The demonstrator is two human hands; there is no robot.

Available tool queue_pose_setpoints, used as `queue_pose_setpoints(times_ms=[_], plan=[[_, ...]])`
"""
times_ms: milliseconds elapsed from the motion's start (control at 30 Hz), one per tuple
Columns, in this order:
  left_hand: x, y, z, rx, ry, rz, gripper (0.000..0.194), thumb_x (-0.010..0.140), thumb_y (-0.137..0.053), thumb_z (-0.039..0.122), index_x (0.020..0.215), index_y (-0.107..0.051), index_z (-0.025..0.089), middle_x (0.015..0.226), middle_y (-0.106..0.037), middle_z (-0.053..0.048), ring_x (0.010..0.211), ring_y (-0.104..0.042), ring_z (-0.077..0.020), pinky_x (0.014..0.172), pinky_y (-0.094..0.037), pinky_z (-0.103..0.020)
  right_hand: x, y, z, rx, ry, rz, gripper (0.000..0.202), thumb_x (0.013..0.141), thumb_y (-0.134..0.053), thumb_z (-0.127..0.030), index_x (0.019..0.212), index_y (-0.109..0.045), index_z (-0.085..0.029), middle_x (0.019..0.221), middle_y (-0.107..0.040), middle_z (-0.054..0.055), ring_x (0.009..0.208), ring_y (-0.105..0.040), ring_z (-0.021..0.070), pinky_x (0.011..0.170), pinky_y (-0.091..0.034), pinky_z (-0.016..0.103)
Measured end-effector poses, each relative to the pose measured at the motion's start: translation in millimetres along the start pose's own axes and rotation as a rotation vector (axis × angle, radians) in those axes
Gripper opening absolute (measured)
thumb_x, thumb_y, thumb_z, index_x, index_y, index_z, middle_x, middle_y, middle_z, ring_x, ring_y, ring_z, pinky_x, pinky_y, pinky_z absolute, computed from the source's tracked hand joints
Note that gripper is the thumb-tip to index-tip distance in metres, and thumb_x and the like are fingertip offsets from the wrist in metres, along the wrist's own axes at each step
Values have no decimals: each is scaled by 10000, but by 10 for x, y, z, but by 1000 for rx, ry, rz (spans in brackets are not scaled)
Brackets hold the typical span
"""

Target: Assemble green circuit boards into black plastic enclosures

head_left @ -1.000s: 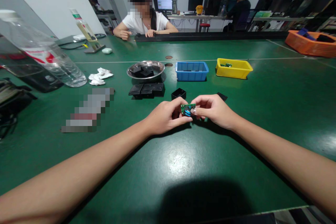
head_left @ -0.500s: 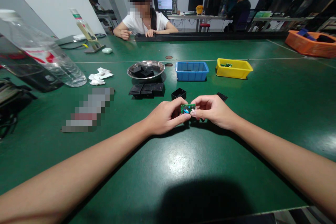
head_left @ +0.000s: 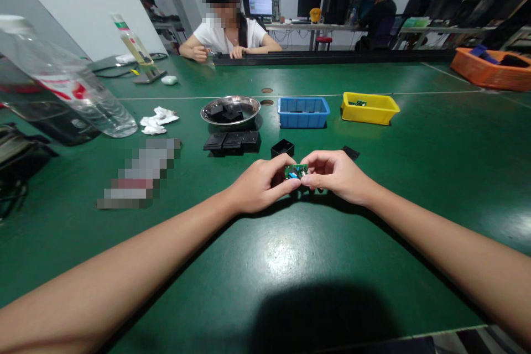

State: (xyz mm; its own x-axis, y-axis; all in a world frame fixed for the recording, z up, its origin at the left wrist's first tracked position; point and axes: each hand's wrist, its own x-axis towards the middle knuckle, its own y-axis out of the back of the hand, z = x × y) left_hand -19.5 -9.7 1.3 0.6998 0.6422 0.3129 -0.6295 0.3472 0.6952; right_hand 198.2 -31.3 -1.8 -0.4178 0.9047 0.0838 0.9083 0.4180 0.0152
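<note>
Between both hands is a small green circuit board (head_left: 296, 171) with a blue part on it. My left hand (head_left: 267, 185) pinches its left side with thumb and fingers. My right hand (head_left: 335, 174) grips the right end between thumb and fingertips. Just behind the hands an open black box (head_left: 282, 148) sits on the green table (head_left: 290, 249). A flat black piece (head_left: 350, 152) lies beyond my right hand. Several black cases (head_left: 232, 142) form a row behind my left hand.
A steel bowl (head_left: 230, 112) of black parts, a blue bin (head_left: 303, 113) and a yellow bin (head_left: 369, 109) with green boards stand farther back. Bottles (head_left: 83, 88) and crumpled tissue (head_left: 159, 120) are at left, an orange basket (head_left: 492, 71) at right. A person (head_left: 230, 33) sits opposite.
The circuit board has tilted very slightly between my fingers. Both hands stay in nearly the same place.
</note>
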Motion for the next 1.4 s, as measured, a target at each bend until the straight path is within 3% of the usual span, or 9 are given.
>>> queue_pose_setpoints(times_ms=[333, 1133, 1400], plan=[[4, 7, -46, -15, 0, -10, 289, 944, -602, 453, 929, -607, 164, 607, -538, 63, 550, -501, -99, 565, -328, -216, -7, -31, -52, -35, -16, 3, 433, 721, -853, -523, 840, -689, -140, 650, -643, -12, 552, -569, 95, 536, -468, 231], [3, -33, -22, -35, 60, 14, 290, 875, -698, 402, 999, -552, 184, 647, -560, 69, 542, -515, -91, 542, -363, -200, 1, 6, -26, -26, -40, 11, 440, 757, -801, -547, 873, -675, -142, 648, -630, -7, 528, -535, 85, 479, -421, 208], [-5, -39, -54, -29, 35, 5, 238, 900, -668, 369, 990, -565, 174, 658, -566, 59, 557, -509, -90, 545, -343, -200, 5, 5, -25, -4, -47, -7, 386, 749, -810, -486, 854, -678, -138, 646, -636, -5, 524, -529, 80, 477, -419, 202]])
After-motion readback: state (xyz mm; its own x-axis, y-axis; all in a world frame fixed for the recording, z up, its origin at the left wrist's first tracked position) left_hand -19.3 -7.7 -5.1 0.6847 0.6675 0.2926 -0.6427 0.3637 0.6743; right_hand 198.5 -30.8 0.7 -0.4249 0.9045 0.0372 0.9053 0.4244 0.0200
